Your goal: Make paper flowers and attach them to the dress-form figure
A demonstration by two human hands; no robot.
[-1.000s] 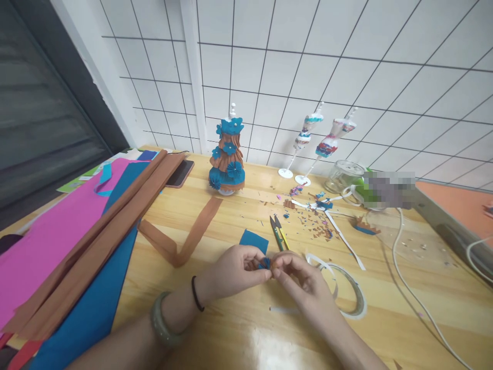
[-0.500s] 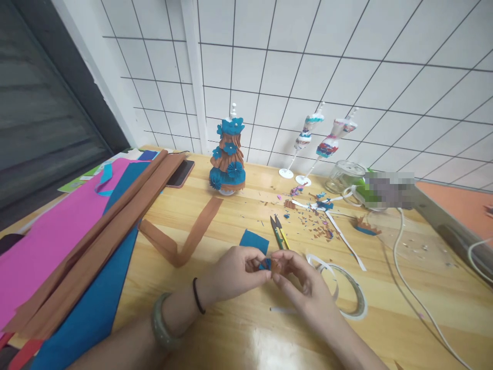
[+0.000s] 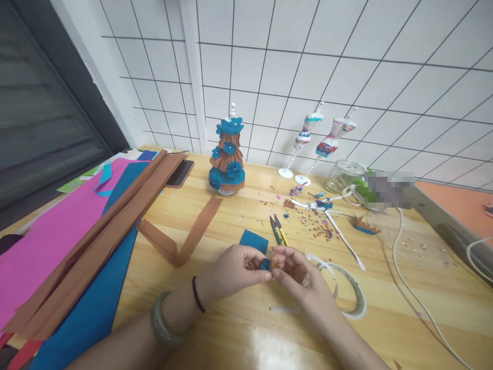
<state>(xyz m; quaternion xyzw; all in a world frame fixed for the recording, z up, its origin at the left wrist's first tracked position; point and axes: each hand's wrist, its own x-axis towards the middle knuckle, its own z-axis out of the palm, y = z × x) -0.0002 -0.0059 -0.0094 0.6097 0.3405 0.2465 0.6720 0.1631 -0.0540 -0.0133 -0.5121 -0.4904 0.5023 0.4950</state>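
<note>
Between my two hands is a small pleated piece of blue and brown crepe paper [image 3: 265, 264], largely covered by fingers. My left hand [image 3: 241, 267] pinches its blue end, and my right hand [image 3: 298, 272] pinches the brown end. Just behind the hands lies a blue paper square [image 3: 254, 240]. Thread snips [image 3: 278, 230] with a yellow and green handle rest beyond my right fingertips. To the right of that hand is a roll of white tape [image 3: 360, 298]. Farther back stands a small dress form [image 3: 227, 159] clothed in blue and brown paper ruffles and flowers.
Brown [image 3: 154, 180], pink and blue paper sheets are stacked at the left beside a phone [image 3: 180, 174]. A brown paper strip [image 3: 181, 252] lies folded nearby. Paper scraps [image 3: 321, 226], two bare mannequins [image 3: 304, 136], a glass jar [image 3: 342, 174] and a white cable [image 3: 400, 277] occupy the right.
My fingers have shifted slightly around the small paper piece, and its pleated blue end shows a little differently. The other things on the table lie as before.
</note>
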